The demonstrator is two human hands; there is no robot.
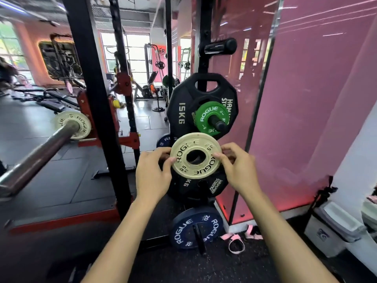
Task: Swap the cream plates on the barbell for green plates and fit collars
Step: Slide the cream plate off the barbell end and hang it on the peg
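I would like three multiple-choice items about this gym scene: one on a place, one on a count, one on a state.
1. Where is the green plate?
A. on a rack peg, in front of a black 15 kg plate
B. on the barbell
C. on the floor

2. How many cream plates are visible?
A. one
B. two
C. three

3. How is the nearer cream plate held?
A. by the left hand only
B. by both hands
C. by no hand

Answers:
1 A, the peg passes through it.
2 B, one held, another cream plate on the barbell.
3 B, the left hand and right hand pinch its edges.
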